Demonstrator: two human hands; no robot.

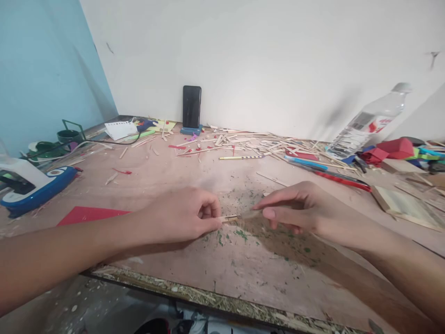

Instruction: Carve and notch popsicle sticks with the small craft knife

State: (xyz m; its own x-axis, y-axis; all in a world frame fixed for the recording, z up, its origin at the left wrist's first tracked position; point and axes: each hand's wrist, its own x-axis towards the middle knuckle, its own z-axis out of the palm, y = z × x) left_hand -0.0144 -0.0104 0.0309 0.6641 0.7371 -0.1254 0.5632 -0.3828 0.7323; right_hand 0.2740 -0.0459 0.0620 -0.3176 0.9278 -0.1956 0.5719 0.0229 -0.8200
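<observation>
The head camera looks down at a messy wooden table (pixel 243 273) with two bare hands meeting in the middle. The left hand (pixel 181 215) is curled into a loose fist, and its thumb and first finger pinch one end of a thin wooden stick (pixel 228 218). The right hand (pixel 295 208) is closed around a small tool (pixel 248 215), which looks like a little blade, though it is blurry and hard to be sure of. The tip of the tool touches the stick right next to the left fingertips. The stick lies low, just above the table, sticking out from the left grip toward the right hand, so only a short bit shows between the two hands. This could go wrong in a few ways. The tool sits very close to the left fingers, so if it slips off the thin stick it might nick a fingertip. The stick is skinny, so pushing too hard might snap or split it. The left grip holds only the very end, so the stick might twist or pop out. Bits of wood and green crumbs (pixel 239 234) lie under the hands, and many more sticks (pixel 243 141) lie far back near a phone (pixel 192 106) and a water bottle (pixel 368 120).
</observation>
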